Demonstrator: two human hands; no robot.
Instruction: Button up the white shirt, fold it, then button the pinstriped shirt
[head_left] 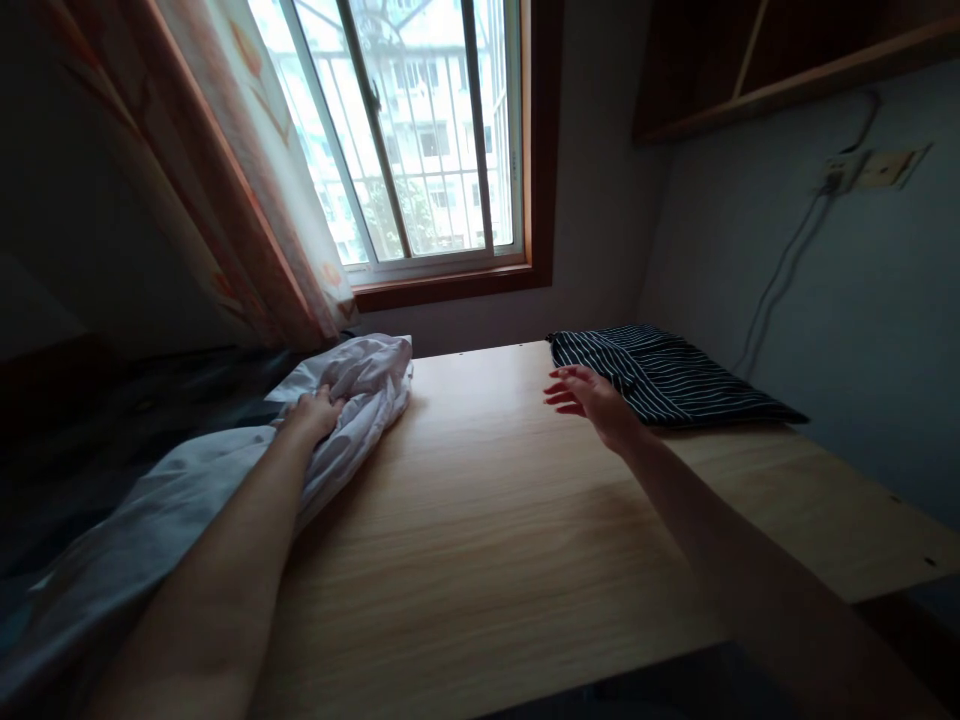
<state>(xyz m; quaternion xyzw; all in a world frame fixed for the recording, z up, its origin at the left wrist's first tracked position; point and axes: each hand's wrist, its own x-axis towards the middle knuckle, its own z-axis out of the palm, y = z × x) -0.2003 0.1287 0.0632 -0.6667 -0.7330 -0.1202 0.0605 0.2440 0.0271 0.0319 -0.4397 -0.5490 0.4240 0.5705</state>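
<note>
One pale cloth [371,365] being handled.
Left edge of counter [465,480]: our left hand [309,412] atop, grip unclear; right hand [596,400] spread, empty. Lifting would want firm hold.

The table [465,500] stood in the middle, below the window [420,150]. On its left part lay the left cloth [371,375], which extended toward the near left corner of the view, partly under the left arm [232,540]. The left hand [311,412] was on this cloth. On the far right part of the table lay the right cloth [682,375]. The right hand [592,398] was before its left end, above the table (whether it touched this cloth, I could not tell). The curtain [225,170] hung at the window's left side. On the right wall [862,320], the socket [840,172] was below the shelf [802,85], and its cord [769,285] went down behind the right cloth.
</note>
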